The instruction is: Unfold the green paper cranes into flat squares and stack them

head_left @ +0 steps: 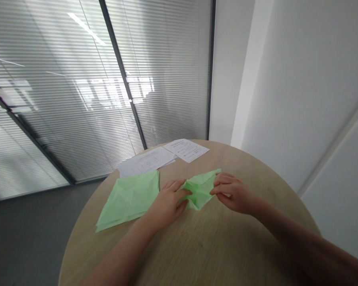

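Observation:
Between my two hands is a partly folded sheet of light green paper (200,187), creased and bulging open in its middle. My left hand (170,200) grips its left end, with some fingertips tucked into the fold. At the other end, my right hand (231,192) pinches the paper's right edge between thumb and fingers. A stack of green paper sheets (131,198) lies just left of my left hand, and the top sheet shows crease lines. My left forearm passes close by the stack's lower right edge.
The round wooden table (214,246) carries everything. Printed white sheets (149,161) lie at its far left side, and another printed page (186,149) overlaps them near the back edge. Behind stands a glass partition with blinds (173,71); a white wall (301,79) rises at the right.

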The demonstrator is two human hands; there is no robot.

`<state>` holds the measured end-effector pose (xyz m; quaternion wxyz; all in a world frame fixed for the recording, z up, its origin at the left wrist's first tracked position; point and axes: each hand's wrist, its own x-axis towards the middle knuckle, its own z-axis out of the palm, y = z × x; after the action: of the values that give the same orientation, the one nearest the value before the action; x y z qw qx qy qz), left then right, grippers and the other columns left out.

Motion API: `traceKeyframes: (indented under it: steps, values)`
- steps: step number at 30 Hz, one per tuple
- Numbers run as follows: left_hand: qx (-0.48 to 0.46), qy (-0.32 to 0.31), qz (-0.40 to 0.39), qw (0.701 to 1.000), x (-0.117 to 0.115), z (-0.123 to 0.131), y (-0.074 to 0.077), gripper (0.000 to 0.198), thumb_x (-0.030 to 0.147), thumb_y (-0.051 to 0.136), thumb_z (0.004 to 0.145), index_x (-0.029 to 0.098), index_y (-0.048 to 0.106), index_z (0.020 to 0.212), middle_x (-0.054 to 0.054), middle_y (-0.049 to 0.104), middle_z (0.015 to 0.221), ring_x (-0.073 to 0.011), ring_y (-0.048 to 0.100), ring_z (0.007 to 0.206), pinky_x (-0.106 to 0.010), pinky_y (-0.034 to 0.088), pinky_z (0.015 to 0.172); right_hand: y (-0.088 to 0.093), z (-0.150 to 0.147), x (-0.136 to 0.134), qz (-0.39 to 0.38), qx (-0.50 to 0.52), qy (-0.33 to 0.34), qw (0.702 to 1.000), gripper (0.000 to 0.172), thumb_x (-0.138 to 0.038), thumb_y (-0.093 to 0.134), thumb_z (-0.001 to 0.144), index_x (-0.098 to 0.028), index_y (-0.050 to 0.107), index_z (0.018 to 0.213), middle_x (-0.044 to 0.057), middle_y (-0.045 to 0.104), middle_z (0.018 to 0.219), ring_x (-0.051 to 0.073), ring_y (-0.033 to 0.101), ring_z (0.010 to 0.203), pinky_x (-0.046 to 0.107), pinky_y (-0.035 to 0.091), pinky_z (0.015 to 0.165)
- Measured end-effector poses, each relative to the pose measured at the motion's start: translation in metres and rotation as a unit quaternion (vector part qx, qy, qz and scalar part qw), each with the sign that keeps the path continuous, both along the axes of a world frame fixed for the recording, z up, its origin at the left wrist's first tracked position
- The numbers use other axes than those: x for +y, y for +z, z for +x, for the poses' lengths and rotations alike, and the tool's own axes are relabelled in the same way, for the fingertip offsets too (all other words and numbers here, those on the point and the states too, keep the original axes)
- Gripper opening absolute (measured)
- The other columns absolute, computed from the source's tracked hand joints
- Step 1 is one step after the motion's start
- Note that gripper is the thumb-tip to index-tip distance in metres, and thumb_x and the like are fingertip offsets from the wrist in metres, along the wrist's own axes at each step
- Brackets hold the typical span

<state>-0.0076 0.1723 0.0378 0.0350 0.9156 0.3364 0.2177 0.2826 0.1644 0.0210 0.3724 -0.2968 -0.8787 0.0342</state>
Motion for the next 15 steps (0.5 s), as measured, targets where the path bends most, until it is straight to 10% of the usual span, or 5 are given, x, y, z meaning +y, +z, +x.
traceKeyframes:
  steps: [15]
  values:
    - [-0.272,0.201,-0.297,0.893,0.029,-0.009,-0.012,0.041,0.032,0.059,0.084,0.013,0.076,0.117,-0.007,0.074,0.08,-0.0174,0.061,0.063,-0.028,0.046,0.061,-0.002,0.023,0.019,-0.035,0.04,-0.034,0.998,0.023,-0.021,0.062,0.087,-0.032,0.081,0.089,0.006,0.075,0.102,0.026,0.064,0.112,0.057,0.033,0.118]
